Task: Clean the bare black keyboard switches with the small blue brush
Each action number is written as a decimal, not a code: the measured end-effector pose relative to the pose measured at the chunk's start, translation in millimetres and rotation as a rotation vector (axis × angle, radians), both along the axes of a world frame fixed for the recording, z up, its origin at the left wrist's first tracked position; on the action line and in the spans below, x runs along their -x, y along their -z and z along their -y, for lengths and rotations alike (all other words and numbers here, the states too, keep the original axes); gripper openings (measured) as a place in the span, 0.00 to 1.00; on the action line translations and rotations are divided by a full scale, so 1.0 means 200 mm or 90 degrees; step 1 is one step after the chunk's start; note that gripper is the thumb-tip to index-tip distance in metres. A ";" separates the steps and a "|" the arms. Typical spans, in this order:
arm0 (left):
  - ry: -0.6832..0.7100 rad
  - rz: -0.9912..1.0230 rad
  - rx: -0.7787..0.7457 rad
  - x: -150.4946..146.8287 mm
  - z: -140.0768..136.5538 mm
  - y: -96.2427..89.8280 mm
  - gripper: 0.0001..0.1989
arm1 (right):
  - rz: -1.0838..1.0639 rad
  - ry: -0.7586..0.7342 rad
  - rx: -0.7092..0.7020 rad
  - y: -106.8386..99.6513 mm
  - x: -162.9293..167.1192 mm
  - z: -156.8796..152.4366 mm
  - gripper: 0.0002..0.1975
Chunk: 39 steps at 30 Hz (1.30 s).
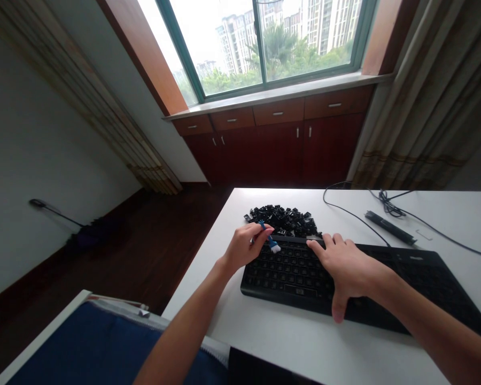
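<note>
Left hand [246, 246]: fingers pinching the brush [271, 244] over the keyboard [296, 270]; brushing, apparently!
Right hand [347, 267]: fingers spread, gripping nothing, laid across it.
Keyboard: on the desk [288, 334], loose keys [282, 218] heaped behind.
Next stroke: probably needs a steady keyboard.

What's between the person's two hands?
In the head view, part of the black keyboard, plus the tip of the blue brush held by the left hand.

Left hand [244, 245] and right hand [349, 271], both bare, on 2 bare forearms
The left forearm [186, 326] and right forearm [423, 321] look slim and smooth, tapering toward narrow wrists; on the right, 4 slender fingers and 1 broader, round-tipped thumb show.
</note>
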State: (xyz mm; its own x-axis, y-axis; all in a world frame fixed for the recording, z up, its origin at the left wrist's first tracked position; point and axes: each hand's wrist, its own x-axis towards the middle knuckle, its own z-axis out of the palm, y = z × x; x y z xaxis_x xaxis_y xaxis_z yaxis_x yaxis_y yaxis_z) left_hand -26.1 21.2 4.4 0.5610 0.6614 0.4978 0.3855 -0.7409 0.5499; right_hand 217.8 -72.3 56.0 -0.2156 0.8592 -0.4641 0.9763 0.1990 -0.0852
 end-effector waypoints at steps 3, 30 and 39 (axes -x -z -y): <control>0.006 -0.001 -0.073 0.01 0.00 -0.01 0.08 | -0.001 -0.004 0.002 0.00 0.00 0.00 0.74; 0.046 -0.028 -0.030 0.03 0.00 -0.02 0.07 | 0.015 -0.005 0.009 -0.01 -0.01 0.00 0.75; 0.012 -0.072 -0.211 0.05 -0.02 -0.01 0.07 | 0.024 -0.002 0.015 -0.02 0.00 0.00 0.77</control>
State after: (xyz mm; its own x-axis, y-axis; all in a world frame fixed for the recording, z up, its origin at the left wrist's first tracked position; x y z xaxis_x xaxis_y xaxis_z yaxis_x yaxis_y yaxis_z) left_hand -36.1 25.9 5.9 0.6351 0.4640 0.6175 0.4154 -0.8792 0.2334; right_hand 216.8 -72.7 60.0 -0.2002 0.8471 -0.4923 0.9783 0.2004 -0.0531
